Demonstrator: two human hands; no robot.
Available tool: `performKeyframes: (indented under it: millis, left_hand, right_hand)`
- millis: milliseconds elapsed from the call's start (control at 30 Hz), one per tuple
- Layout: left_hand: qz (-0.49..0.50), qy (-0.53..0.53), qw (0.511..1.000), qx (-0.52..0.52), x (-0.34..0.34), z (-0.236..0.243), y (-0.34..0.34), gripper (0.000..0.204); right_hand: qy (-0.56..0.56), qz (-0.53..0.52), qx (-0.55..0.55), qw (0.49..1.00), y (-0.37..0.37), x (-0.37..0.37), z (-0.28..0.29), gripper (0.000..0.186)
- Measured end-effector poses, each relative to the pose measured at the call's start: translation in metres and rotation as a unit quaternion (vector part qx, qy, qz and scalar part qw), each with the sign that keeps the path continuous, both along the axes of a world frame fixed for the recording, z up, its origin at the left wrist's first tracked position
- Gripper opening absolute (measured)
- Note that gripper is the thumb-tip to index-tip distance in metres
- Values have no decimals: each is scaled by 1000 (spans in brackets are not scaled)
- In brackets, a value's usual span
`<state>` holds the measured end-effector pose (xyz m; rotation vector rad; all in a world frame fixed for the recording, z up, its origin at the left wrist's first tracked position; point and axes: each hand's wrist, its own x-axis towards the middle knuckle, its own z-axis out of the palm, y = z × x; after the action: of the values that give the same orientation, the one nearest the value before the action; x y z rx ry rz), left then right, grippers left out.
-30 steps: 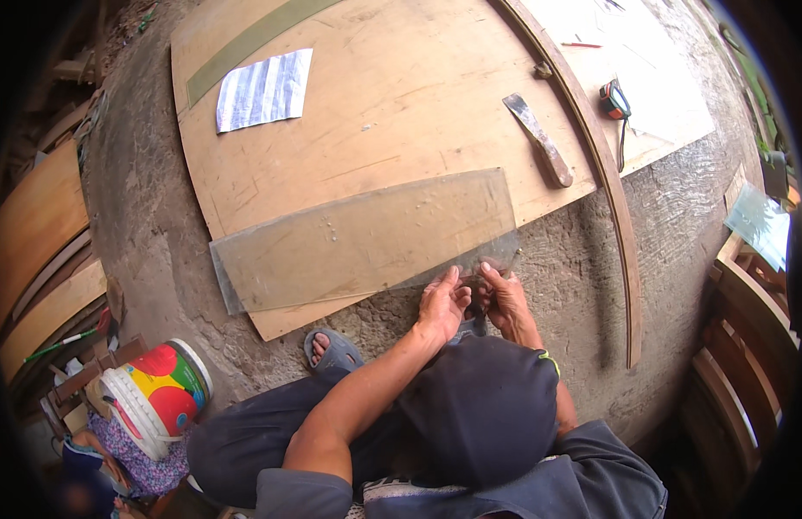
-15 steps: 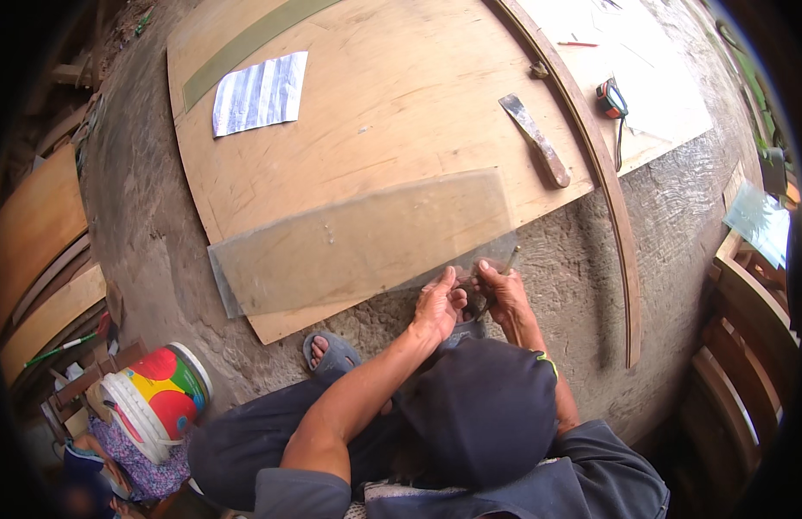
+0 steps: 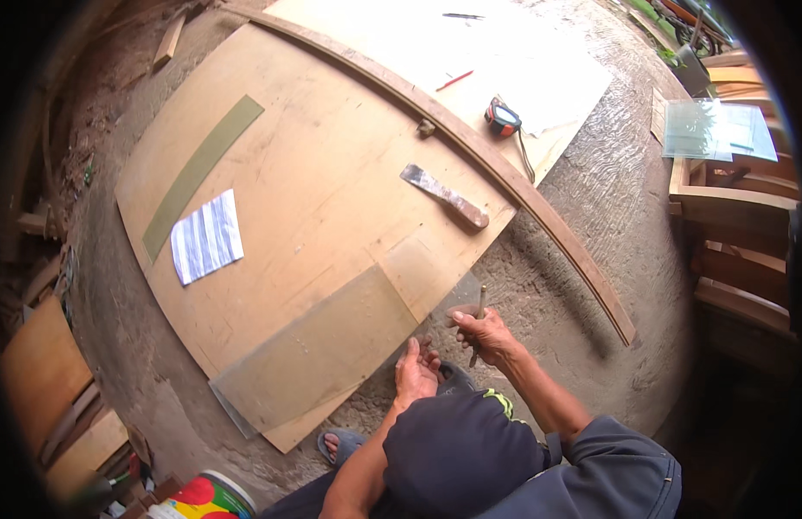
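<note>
A large glass sheet [image 3: 323, 346] lies near the board's front edge, and a lighter glass piece [image 3: 418, 270] sits askew at its right end. My right hand [image 3: 487, 337] grips a slim glass cutter [image 3: 481, 303], held upright. Its thumb and finger are also at the clear corner of the glass piece beyond the board's edge. My left hand [image 3: 418, 370] is just in front of the sheet's right end, fingers loosely curled and thumb apart from them. Whether it touches the glass is hard to see.
On the plywood board [image 3: 288, 147] lie a striped cloth [image 3: 207, 238], a greenish strip [image 3: 202, 173] and a putty knife [image 3: 446, 197]. A long wooden strip [image 3: 548, 216] crosses the board. Beyond are a tape measure [image 3: 502, 117] and a red pencil [image 3: 454, 80]. Glass panes [image 3: 716, 130] rest at right.
The view has turned and shifted. The glass, one long sheet before, now shows a separate, askew piece at its right end. My hands have moved farther apart; the cutter stays in my right hand.
</note>
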<state>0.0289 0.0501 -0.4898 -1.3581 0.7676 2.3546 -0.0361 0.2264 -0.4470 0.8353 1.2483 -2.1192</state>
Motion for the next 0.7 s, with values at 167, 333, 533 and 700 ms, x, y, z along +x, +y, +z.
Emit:
performKeyframes:
  millis: [167,333,533,700]
  left_hand:
    - [-51,-48,998,1,-1,5,-2,40]
    - [-113,-76,990,-43,-7,5,5,57]
    - [-340,20,940,6,-13,37,8,50]
    - [-461,173,864,-108,-72,75,-42,38]
  right_hand:
    - [86,-165,28,982,55,-80,20,34]
    - [144,-284,142,937,162,-231,14,25]
    - [80,-283,159,943,245,-329,-44,19]
    - [82,-213,185,956,317,-385,-105,27]
